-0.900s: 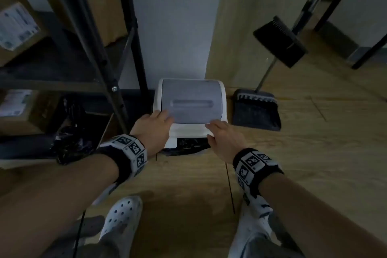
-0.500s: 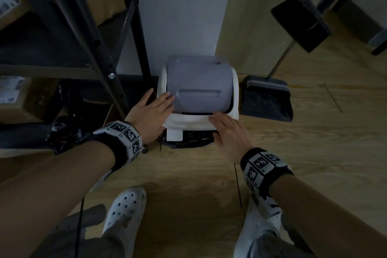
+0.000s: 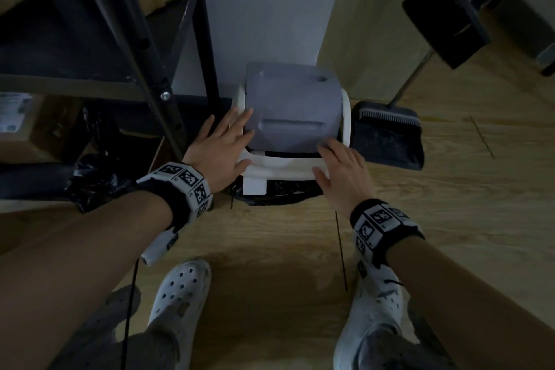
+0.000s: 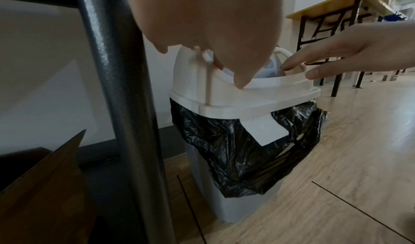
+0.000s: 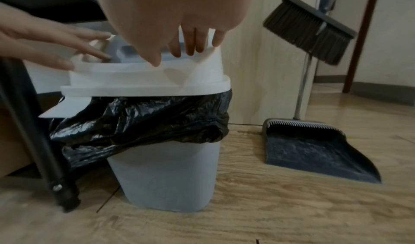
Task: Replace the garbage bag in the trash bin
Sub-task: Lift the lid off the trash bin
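Observation:
The trash bin (image 5: 164,177) has a pale grey body, a white lid frame (image 3: 279,167) and a grey swing flap (image 3: 291,111) that sits tilted. A black garbage bag (image 5: 145,120) hangs out from under the lid, crumpled round the rim. My left hand (image 3: 222,147) lies flat on the lid's left side, fingers spread and straight, thumb on the front rim. My right hand (image 3: 339,171) rests on the lid's front right corner, its fingertips at the flap's edge and its thumb on the front rim. Neither hand grips anything that I can see.
A black metal rack post (image 3: 150,69) stands just left of the bin, with boxes on its shelves. A dark dustpan (image 5: 314,153) and broom (image 5: 310,31) stand to the right against the wall. A crumpled black bag (image 3: 90,177) lies under the rack. My white shoes (image 3: 180,294) are on the wooden floor.
Both hands slid outward along the lid, the left up its left side, the right to the front right corner. The grey flap has swung from flat to tilted. My head moved closer.

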Action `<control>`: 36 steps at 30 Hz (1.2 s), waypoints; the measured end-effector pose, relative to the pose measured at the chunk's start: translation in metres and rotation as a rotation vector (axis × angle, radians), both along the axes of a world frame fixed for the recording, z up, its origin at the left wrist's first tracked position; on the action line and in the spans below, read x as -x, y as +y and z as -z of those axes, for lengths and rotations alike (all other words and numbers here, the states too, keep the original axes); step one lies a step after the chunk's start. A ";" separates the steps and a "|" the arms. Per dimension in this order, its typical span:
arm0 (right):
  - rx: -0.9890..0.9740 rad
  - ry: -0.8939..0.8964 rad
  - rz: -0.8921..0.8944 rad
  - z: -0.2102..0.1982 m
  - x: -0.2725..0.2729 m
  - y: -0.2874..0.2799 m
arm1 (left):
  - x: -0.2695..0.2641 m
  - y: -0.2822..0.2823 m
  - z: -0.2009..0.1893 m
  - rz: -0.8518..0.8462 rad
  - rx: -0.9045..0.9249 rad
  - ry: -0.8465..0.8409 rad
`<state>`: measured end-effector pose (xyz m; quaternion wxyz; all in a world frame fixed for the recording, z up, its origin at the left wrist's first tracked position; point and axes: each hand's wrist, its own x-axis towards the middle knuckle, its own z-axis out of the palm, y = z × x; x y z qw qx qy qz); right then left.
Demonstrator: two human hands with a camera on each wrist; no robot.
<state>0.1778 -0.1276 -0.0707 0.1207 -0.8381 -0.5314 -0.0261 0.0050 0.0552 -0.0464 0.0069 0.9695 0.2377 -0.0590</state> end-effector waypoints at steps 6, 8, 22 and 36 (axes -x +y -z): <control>0.030 -0.096 -0.156 0.007 0.021 0.016 | -0.001 0.000 0.003 0.038 0.040 -0.025; 0.014 -0.068 -0.133 0.010 0.026 0.020 | -0.001 0.001 0.005 0.047 0.062 -0.044; -0.120 0.169 0.199 -0.005 0.001 0.014 | -0.020 -0.007 0.004 -0.272 0.616 -0.443; -0.289 1.126 0.715 -0.014 -0.029 0.014 | -0.027 0.002 0.007 -1.026 1.139 -0.581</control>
